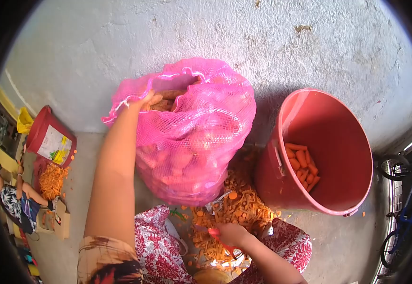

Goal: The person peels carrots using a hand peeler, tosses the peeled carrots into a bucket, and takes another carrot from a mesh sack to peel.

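Note:
A pink mesh sack (192, 137) full of unpeeled carrots (170, 97) stands against the wall, its mouth open. My left hand (148, 100) reaches into that mouth and touches the carrots; its fingertips blend in with them, so its grip is unclear. Low in the middle, my right hand (234, 235) is closed around a small tool with a red handle (214, 231), whose working end I cannot make out. Below it lies a heap of orange carrot peelings (244, 206) with cut round ends. To the right, a red bucket (324, 142) holds several peeled carrots (302, 163).
At the far left another person (14, 199) sits near a second pile of peelings (52, 181), a red bucket with a white label (50, 137) and a cardboard box (61, 220). A blue bicycle (407, 208) stands at the right edge. A rough grey wall (262, 42) rises behind the sack.

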`<state>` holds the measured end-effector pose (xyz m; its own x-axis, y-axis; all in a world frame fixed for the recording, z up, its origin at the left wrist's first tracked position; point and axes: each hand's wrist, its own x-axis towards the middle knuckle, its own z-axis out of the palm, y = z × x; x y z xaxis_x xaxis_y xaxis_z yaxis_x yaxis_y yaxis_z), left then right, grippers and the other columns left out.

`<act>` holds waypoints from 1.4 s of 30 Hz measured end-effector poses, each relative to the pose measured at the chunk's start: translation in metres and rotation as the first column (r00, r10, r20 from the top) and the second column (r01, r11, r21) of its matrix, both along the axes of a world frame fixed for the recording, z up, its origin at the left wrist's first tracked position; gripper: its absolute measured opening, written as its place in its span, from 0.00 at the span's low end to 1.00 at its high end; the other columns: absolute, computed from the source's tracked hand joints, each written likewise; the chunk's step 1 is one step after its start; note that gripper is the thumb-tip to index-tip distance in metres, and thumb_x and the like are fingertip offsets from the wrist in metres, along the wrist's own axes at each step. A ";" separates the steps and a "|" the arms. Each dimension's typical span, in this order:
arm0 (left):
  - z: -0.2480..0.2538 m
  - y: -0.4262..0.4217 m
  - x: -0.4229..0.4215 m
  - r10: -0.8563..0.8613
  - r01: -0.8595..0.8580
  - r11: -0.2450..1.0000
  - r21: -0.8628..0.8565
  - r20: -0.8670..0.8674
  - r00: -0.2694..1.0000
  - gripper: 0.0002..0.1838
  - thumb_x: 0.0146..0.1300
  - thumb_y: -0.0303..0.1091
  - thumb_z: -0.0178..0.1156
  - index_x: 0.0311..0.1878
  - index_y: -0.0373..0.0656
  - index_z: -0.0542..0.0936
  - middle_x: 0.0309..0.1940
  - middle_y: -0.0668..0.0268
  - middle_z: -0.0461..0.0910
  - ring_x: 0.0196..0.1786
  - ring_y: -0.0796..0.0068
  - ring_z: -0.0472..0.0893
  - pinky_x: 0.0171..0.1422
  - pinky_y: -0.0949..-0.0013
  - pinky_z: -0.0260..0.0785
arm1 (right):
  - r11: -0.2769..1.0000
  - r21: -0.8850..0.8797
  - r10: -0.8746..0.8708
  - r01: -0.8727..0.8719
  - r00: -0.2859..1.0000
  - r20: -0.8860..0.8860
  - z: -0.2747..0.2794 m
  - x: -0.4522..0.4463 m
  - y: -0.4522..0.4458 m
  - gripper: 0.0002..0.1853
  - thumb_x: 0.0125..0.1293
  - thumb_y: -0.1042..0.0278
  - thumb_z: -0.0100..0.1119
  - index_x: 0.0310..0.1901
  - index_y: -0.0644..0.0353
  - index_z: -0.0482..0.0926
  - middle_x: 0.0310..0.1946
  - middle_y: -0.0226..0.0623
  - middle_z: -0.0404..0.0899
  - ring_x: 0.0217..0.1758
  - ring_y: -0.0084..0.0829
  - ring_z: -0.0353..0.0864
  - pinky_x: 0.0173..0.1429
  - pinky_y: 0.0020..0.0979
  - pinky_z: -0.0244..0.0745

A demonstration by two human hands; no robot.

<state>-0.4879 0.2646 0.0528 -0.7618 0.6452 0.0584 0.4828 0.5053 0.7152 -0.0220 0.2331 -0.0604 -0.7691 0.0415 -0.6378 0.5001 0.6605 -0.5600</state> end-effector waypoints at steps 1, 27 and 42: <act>0.000 0.002 0.002 0.046 -0.052 0.996 -0.077 -0.068 0.997 0.15 0.55 0.40 0.52 0.39 0.38 0.73 0.30 0.59 0.76 0.35 0.63 0.77 0.33 0.59 0.70 | 1.000 0.003 -0.003 0.003 1.000 0.017 0.001 -0.001 0.002 0.14 0.58 0.62 0.44 0.40 0.63 0.68 0.33 0.48 0.76 0.39 0.46 0.76 0.42 0.43 0.69; 0.035 -0.027 0.072 -0.283 0.009 0.894 0.447 0.551 0.785 0.21 0.58 0.35 0.53 0.52 0.35 0.64 0.46 0.56 0.71 0.49 0.61 0.73 0.53 0.60 0.66 | 1.000 0.024 -0.008 0.010 0.996 -0.084 -0.012 -0.001 0.006 0.18 0.58 0.57 0.44 0.41 0.64 0.67 0.32 0.50 0.76 0.38 0.48 0.76 0.41 0.44 0.68; 0.028 -0.178 0.309 -0.675 -0.214 0.454 0.865 0.490 0.551 0.23 0.44 0.14 0.58 0.46 0.40 0.68 0.48 0.60 0.68 0.52 0.66 0.69 0.54 0.67 0.67 | 0.973 0.122 -0.160 0.196 0.953 -0.255 0.009 0.025 -0.005 0.17 0.52 0.61 0.51 0.41 0.60 0.69 0.31 0.49 0.77 0.37 0.46 0.76 0.41 0.41 0.69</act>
